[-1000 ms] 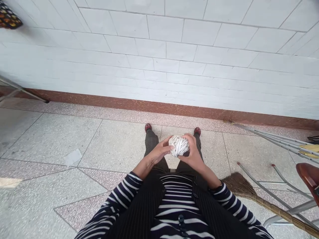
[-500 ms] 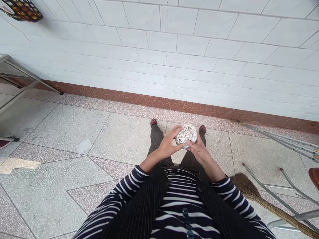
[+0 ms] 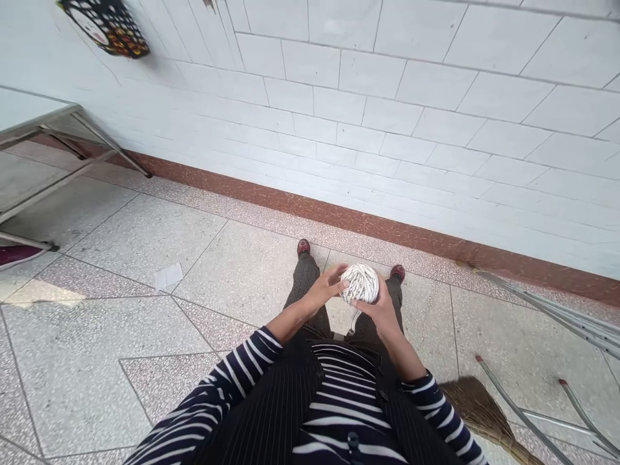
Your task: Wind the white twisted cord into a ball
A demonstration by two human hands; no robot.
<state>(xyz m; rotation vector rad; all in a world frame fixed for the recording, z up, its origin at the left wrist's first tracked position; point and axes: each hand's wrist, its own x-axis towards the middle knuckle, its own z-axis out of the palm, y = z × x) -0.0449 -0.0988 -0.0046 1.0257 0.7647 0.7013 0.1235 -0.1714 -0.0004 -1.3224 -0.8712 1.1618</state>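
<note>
A round ball of white cord point(image 3: 361, 284) is held in front of my legs, between both hands. My left hand point(image 3: 325, 289) curves round its left side, with the thumb against the cord. On the other side my right hand point(image 3: 380, 310) grips the ball, its thumb across the lower edge and its fingers partly hidden behind. Below the ball a short thin strand hangs down toward my waist.
A metal-framed table point(image 3: 77, 116) stands at the left by the tiled wall point(image 3: 368, 142). A white paper point(image 3: 168, 277) lies on the floor. At the right are a straw broom point(image 3: 472, 403), a metal-legged chair or stool point(image 3: 537, 416) and folded metal poles point(image 3: 562, 313).
The ball has been turned in my hands, so a smoother wound side now faces up instead of the braided-looking one. The view has shifted a little to the left.
</note>
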